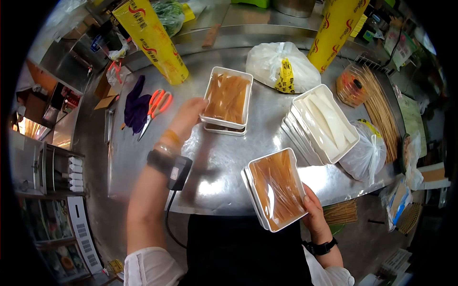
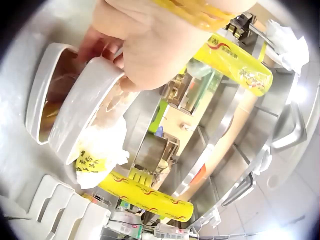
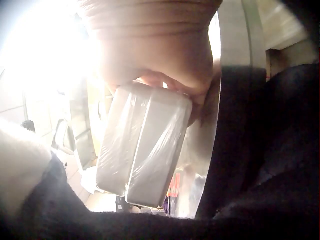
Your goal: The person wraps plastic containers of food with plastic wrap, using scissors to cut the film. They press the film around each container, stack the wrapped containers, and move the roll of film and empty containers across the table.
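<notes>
My left hand [image 1: 192, 110] grips the left edge of a white tray of brown strips under clear film [image 1: 226, 97]. Beneath it lies another tray [image 1: 224, 129], and in the left wrist view a gap shows between the upper tray [image 2: 85, 107] and the lower one [image 2: 40, 100]. My right hand [image 1: 315, 209] holds two wrapped trays, one on the other, near the table's front edge; the top one [image 1: 277, 188] shows brown strips. In the right wrist view the fingers curl round the ends of both trays [image 3: 160, 145].
A stack of trays with white strips [image 1: 324, 124] stands right of centre. Around it are a white bag [image 1: 284, 66], a second bag [image 1: 365, 152], skewers [image 1: 381, 114] and a plastic tub [image 1: 353, 86]. Orange scissors [image 1: 155, 107], purple cloth [image 1: 137, 105] and a yellow roll [image 1: 152, 43] are leftward.
</notes>
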Tool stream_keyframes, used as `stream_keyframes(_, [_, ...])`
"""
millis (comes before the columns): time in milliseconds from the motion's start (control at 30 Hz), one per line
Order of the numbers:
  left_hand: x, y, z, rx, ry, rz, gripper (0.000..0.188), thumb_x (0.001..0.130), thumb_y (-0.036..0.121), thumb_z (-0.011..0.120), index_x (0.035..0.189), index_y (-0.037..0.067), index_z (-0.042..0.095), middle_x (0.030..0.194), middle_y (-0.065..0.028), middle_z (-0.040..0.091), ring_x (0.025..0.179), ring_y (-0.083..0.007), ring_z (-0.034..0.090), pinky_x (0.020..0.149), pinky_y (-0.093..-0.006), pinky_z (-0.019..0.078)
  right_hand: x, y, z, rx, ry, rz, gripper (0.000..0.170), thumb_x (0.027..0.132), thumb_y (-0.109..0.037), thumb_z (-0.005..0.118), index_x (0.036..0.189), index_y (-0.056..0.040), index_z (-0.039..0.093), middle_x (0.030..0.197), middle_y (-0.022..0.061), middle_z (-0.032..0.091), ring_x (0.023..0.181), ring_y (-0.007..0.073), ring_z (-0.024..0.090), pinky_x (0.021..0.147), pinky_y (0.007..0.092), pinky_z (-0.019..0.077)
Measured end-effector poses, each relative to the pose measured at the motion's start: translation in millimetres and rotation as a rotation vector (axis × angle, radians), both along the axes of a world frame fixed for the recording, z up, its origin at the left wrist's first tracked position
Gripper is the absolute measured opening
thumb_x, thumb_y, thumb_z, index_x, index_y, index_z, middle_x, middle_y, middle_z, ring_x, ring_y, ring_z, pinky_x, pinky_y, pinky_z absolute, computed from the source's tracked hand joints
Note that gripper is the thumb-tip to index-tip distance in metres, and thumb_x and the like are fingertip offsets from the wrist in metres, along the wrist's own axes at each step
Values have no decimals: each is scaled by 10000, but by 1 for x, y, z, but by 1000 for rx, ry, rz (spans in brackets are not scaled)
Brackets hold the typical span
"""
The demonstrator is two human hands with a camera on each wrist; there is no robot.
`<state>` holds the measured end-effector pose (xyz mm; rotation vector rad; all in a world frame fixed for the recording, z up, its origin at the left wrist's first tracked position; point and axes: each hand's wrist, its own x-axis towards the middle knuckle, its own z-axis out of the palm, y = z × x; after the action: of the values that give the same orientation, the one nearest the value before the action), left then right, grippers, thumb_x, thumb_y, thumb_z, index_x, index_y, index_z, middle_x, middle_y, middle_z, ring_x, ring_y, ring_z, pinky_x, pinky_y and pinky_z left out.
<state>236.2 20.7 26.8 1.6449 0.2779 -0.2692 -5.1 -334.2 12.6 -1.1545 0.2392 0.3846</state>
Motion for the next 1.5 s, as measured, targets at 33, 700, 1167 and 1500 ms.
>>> stream_keyframes(33, [-3,-2,7,-44,-11,5,323,982,253,547,1208,27,595,1014,-19,637,897,-118,612,804,-273,504,-1,1,0,-2,-7,-4,648,952,-337,533,1452,31,349,1427,142,465,1324,229,432,1112,351,311])
stream_keyframes(700, [-170,98,-9,685,-556,-374,241,974,188,569,1087,-1,668,981,-91,651,917,-220,602,830,-333,476,18,27,-19,-653,-283,-208,550,1034,-355,400,1366,81,442,1308,147,529,1205,205,495,1039,320,358])
stream_keyframes(1167, [-272,66,-20,758,-546,215,162,821,10,702,981,28,691,951,-73,613,743,-151,617,649,-249,505,12,14,-62,-584,-378,-355,607,1013,-436,326,1312,74,460,1227,159,552,1121,233,534,991,366,410])
stream_keyframes(1500, [-257,53,-2,1037,-553,213,163,824,39,692,982,64,664,903,-68,587,647,-177,582,565,-272,468,10,15,-62,-563,-371,-382,590,1009,-426,344,1318,65,454,1254,150,532,1155,235,517,1016,374,393])
